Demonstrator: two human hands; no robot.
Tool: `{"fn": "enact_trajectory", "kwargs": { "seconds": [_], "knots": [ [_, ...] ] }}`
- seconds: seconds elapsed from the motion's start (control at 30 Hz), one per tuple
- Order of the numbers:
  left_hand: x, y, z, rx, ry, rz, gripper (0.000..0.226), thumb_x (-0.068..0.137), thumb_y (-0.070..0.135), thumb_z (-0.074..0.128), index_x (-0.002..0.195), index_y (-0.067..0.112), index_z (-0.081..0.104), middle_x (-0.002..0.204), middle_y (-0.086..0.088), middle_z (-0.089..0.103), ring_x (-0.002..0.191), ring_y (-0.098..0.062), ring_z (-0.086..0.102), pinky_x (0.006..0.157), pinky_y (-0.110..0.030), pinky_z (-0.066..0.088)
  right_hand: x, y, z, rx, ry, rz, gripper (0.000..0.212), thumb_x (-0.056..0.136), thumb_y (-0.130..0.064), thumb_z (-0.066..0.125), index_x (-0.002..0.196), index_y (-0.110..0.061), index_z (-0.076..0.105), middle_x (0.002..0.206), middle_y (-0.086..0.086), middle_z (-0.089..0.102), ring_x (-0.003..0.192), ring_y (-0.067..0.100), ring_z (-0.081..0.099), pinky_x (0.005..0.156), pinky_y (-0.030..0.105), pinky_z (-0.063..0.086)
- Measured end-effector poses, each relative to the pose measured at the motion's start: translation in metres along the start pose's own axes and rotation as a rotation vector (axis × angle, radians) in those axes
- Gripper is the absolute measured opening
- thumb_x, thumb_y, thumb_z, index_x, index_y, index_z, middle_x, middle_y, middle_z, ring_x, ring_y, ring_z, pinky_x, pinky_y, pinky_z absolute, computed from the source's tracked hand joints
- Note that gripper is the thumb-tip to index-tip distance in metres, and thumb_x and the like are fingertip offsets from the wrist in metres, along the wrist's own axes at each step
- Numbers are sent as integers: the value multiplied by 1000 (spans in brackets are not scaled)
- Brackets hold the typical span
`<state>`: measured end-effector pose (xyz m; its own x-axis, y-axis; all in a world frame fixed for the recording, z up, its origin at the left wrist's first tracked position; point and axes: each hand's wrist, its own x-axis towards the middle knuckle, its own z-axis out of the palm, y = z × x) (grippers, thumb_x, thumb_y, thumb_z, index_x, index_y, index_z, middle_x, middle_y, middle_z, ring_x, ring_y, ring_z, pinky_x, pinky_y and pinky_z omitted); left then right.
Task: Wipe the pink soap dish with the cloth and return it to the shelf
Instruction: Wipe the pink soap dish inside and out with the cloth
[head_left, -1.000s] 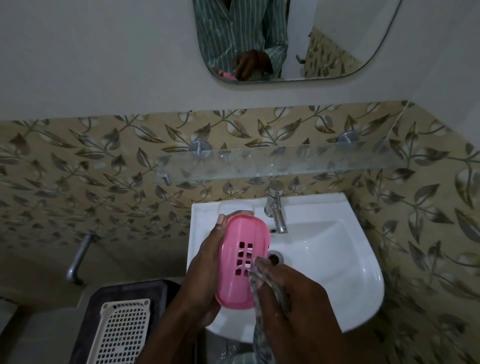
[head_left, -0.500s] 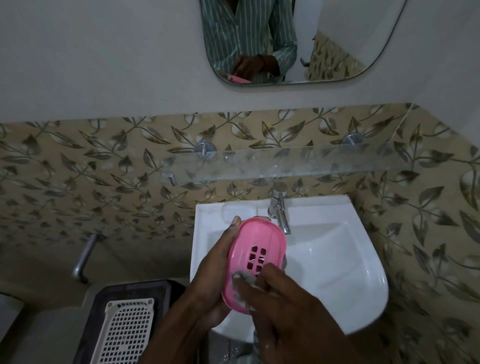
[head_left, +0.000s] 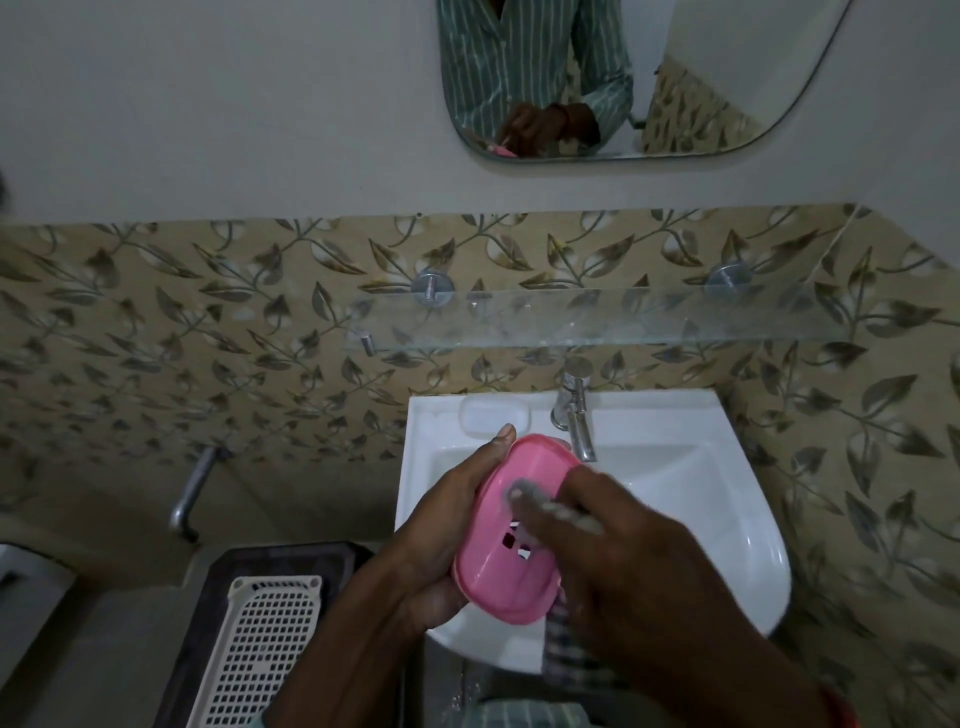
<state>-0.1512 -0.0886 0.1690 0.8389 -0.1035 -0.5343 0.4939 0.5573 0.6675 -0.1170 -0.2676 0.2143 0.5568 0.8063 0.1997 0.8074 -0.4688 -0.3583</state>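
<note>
The pink soap dish (head_left: 511, 564), oval with small drain slots, is tilted on edge above the white sink. My left hand (head_left: 447, 525) grips it from the left, fingers curled behind its rim. My right hand (head_left: 623, 561) holds a checked grey cloth (head_left: 563, 644) and presses a bunched end of it against the dish's upper inner face. The rest of the cloth hangs down below my right palm. The glass shelf (head_left: 597, 322) runs along the tiled wall above the tap and carries nothing.
A white sink (head_left: 701, 493) with a chrome tap (head_left: 574, 410) sits under the hands. A dark bin holding a white perforated basket (head_left: 260, 644) stands at lower left. A metal pipe (head_left: 192, 493) juts from the left wall. A mirror (head_left: 623, 78) hangs above.
My right hand has slid the cloth up the dish from its lower part to its upper part. The dish has stayed in my left hand.
</note>
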Motion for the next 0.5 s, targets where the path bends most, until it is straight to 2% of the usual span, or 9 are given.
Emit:
{"fn": "enact_trajectory", "kwargs": {
  "seconds": [0.07,0.13,0.23,0.37,0.43,0.5],
  "knots": [
    [-1,-1,1,22,12,19,61,94,66,55,120,15,75,113,-16,76,98,-28,73,89,-44,57,7,4,-9,39,64,78,46,79,-14,74,124,-17,64,99,7,64,74,17,64,58,29,60],
    [-3,1,2,9,13,4,64,93,66,55,120,11,76,114,-19,74,103,-31,70,95,-48,56,3,-3,-4,65,-11,-29,41,86,-20,62,126,-21,61,102,4,62,79,11,60,64,23,55],
    [-6,2,1,-4,-4,-15,68,86,66,62,118,7,76,115,-22,72,105,-35,68,96,-49,54,-8,-11,2,54,-86,-178,45,80,-27,66,124,-28,60,104,0,63,82,9,60,71,21,53],
    [-4,1,1,-29,-25,18,59,93,63,57,114,12,78,108,-17,75,95,-28,70,90,-43,57,8,6,-5,116,127,7,34,85,-16,59,117,-19,68,98,6,62,77,20,62,63,23,53],
    [-5,2,3,-45,-25,2,61,94,63,55,118,10,76,112,-19,74,101,-30,68,95,-46,54,6,-1,-2,97,75,-34,35,88,-19,55,122,-21,65,100,3,61,78,17,60,62,27,55],
    [-6,2,4,-32,-18,-15,67,93,63,57,128,8,70,125,-23,68,113,-36,64,105,-52,48,-3,-12,2,88,-3,-125,40,84,-26,53,124,-26,61,102,-1,59,79,11,57,63,25,56]
  ]
}}
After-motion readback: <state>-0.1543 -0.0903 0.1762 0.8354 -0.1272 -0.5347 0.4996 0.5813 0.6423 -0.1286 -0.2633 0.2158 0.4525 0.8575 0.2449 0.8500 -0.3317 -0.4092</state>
